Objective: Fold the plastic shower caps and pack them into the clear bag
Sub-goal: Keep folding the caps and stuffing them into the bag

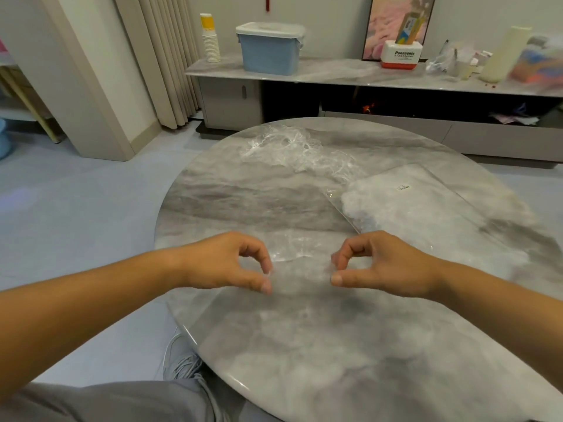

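A clear plastic shower cap (300,263) is stretched flat between my two hands just above the marble table (304,345). My left hand (231,261) pinches its left edge between thumb and fingertips. My right hand (377,263) pinches its right edge the same way. A loose pile of crumpled clear shower caps (292,149) lies at the far side of the table. The clear bag (423,208) lies flat on the right, with a small label on top and whitish folded plastic inside its near end.
Behind the table runs a low grey cabinet (335,74) carrying a blue lidded bin (269,47), stacked paper cups (210,41), a Panasonic box (402,54) and clutter. My grey-trousered leg (122,400) and a shoe (182,360) are at the table's near left edge.
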